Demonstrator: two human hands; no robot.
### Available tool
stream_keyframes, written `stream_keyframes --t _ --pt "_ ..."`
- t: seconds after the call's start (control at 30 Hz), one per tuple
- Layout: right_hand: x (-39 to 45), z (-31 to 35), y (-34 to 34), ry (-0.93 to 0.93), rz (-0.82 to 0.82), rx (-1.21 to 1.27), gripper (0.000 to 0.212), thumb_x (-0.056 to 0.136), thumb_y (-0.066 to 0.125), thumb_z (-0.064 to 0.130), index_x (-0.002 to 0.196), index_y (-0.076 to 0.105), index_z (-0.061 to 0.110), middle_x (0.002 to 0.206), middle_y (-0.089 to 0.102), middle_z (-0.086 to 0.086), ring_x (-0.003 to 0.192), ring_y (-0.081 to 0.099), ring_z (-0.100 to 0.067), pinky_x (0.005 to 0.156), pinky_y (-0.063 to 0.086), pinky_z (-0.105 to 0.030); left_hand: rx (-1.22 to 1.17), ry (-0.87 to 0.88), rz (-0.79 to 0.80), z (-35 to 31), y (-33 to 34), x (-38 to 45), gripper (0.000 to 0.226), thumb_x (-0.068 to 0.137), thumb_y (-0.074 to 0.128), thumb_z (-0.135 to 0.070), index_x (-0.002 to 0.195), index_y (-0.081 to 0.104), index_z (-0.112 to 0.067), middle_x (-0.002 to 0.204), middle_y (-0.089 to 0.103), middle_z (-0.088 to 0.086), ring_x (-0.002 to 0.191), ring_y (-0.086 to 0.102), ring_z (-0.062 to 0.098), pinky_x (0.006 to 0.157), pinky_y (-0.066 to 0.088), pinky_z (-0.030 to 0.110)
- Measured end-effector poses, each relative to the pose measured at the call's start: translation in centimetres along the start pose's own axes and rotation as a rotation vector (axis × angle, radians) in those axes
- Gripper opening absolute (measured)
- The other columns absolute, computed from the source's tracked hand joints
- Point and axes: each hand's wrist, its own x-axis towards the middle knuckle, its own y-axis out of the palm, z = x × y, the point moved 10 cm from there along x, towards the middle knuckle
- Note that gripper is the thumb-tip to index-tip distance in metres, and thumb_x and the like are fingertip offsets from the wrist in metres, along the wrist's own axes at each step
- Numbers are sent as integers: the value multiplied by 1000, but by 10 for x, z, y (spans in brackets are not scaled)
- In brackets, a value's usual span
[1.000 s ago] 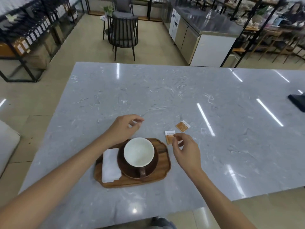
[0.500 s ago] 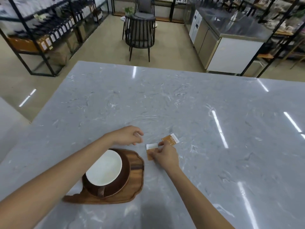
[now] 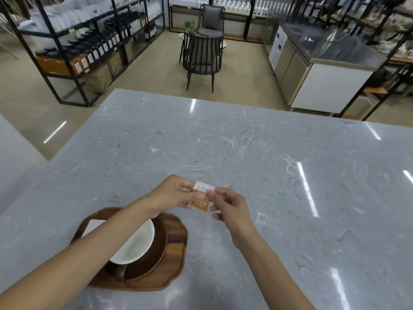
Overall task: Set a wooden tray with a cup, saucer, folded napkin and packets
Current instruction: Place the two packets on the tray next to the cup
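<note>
Orange, white-topped paper packets [image 3: 201, 198] sit pinched between our left hand [image 3: 176, 193] and right hand [image 3: 230, 206] above the veined grey bench [image 3: 245, 153].

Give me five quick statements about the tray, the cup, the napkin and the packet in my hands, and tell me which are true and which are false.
1. Both hands hold a packet above the marble table. True.
2. The cup sits on the bare table. False: it sits on a dark saucer on the wooden tray.
3. A white napkin lies on the tray. True.
4. The packet is blue. False: orange with a white end.
5. The left hand is resting in the cup. False: its fingers pinch the packet, as do the right hand fingers.
</note>
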Motion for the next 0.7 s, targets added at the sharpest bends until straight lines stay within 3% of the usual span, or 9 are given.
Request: stream_keyframes --t 0.13,0.23,0.33,0.47,0.7 --pt "17 1 -32 -41 -103 -120 7 94 72 22 96 79 22 79 75 5 68 67 -8 59 56 -26 -27 0 -106 4 -9 -3 19 87 77 -9 106 79 -8 93 81 7 85 77 15 75 61 23" --pt "37 -4 -73 -62 -265 -441 11 93 72 20 103 77 17 88 73 4 85 72 -20 71 56 -32 -29 -28 -153 14 -17 -5 20 88 76 -9 108 78 -5 94 81 10 84 77 16 73 60 23" --pt "49 -18 -87 -13 -261 -706 32 91 72 34 117 70 15 104 71 1 100 69 -22 84 54 -33 -56 -51 -180 22 -21 -5 20 89 76 -10 109 77 -5 95 81 8 91 77 22 75 61 24" --pt "49 -30 -83 33 -236 -928 49 78 77 54 115 65 26 110 63 7 100 64 -17 74 46 -31 -107 -18 -172 17 -15 -3 16 91 74 -17 106 77 -18 97 81 0 95 76 15 73 61 23" --pt "56 -42 -79 132 -162 -731 41 74 88 34 106 65 24 94 69 8 85 67 -13 70 52 -29 -180 38 -199 13 -13 -15 21 93 71 -11 113 74 -15 105 79 2 97 75 15 75 59 22"
